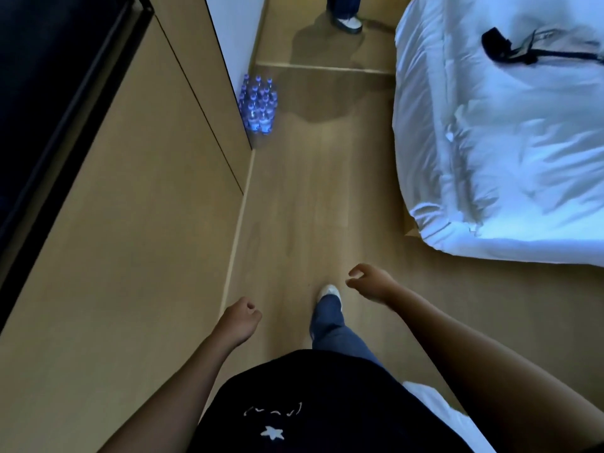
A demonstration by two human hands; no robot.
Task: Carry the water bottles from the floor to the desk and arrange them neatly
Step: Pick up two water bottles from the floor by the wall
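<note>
A pack of several clear water bottles [259,106] with blue caps stands on the wooden floor, against the end of a wooden cabinet wall, well ahead of me. My left hand [241,319] hangs low in a loose fist and holds nothing. My right hand [369,283] is farther forward, fingers curled but apart, also with nothing in it. Both hands are far from the bottles. One foot [329,294] in a white shoe steps forward between them.
A wooden cabinet front [137,197] runs along the left, with a dark panel [49,80] beyond it. A bed with white bedding [503,135] fills the right, with a black strap [510,49] lying on it. Another person's leg and shoe [348,18] stand at the far end.
</note>
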